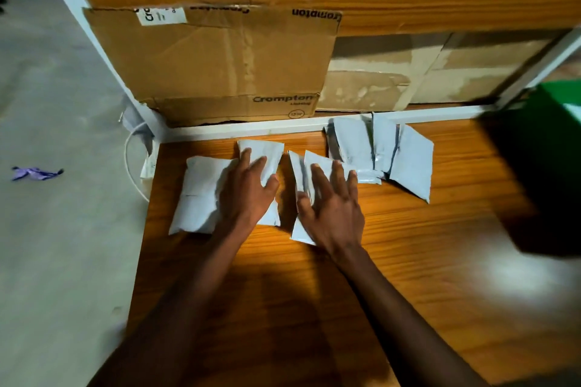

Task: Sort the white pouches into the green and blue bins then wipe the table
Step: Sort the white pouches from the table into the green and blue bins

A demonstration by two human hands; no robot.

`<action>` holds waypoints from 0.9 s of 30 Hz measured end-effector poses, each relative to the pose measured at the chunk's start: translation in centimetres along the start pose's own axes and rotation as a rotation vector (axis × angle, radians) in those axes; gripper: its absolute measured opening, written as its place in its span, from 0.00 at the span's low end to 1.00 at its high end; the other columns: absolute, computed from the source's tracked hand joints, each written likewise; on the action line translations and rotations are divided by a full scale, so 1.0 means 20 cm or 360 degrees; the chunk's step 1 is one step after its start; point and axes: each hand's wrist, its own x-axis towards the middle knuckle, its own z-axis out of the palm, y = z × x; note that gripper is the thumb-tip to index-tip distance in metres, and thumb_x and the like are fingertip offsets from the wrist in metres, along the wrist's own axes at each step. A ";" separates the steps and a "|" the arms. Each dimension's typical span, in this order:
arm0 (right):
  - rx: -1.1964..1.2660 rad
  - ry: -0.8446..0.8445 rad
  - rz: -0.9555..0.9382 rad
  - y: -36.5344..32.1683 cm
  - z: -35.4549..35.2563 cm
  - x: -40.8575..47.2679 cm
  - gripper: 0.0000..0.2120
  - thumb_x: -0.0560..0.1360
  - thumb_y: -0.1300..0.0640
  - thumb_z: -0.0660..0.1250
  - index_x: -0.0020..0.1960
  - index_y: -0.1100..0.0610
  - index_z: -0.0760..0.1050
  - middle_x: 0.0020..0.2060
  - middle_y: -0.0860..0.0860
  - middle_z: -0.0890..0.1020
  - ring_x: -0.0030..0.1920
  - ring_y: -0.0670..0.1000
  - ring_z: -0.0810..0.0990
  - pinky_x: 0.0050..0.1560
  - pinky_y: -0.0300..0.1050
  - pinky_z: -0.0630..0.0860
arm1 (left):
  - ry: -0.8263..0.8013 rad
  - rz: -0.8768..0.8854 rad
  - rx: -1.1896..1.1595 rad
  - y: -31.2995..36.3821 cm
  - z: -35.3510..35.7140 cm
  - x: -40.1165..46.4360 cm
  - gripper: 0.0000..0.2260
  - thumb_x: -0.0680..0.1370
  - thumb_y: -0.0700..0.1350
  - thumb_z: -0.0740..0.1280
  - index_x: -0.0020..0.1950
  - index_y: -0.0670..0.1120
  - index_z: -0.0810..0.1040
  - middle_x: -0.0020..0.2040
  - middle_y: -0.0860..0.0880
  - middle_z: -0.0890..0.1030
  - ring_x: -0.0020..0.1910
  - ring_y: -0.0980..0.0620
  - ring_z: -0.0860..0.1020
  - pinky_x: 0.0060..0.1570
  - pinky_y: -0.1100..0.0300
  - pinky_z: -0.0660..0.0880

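White pouches [412, 160]: approx. 7, all on table [408, 245], in a loose row along the far edge by the white frame rail [251, 129]. Left grp: large pouch [198, 195] nearest the left table edge, w/ a narrower one [261, 151] overlapping it. Mid grp: two or three under the right hand. Right grp: three leaning together, close to the rail.

Left hand [248, 188]: grip wide, fingers straight, resting flat on the narrower pouch; nothing pinched.
Right hand [333, 210]: grip wide, fingers spread, pressing flat on mid grp.

Green bin [550, 148]: far right on table, blurred; contents not visible. Blue bin: not in view.

Progress (est.): sorting barely begun; no pouch seen in a bin. Remaining: all pouches to bin, then wipe. No cloth in view.

Clearance: near half of table open for sliding. Left edge drops to floor, large pouch close to it. Cardboard box [213, 66] & rail block the far side.
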 end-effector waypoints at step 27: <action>0.0112 0.0928 0.0387 1.94 -1.31 -0.90 0.29 0.76 0.38 0.62 0.76 0.42 0.65 0.80 0.50 0.59 0.80 0.58 0.54 0.69 0.58 0.69 | 0.0202 0.0907 -0.0466 2.33 0.51 -1.13 0.18 0.79 0.51 0.69 0.68 0.48 0.78 0.73 0.46 0.72 0.68 0.44 0.73 0.62 0.51 0.71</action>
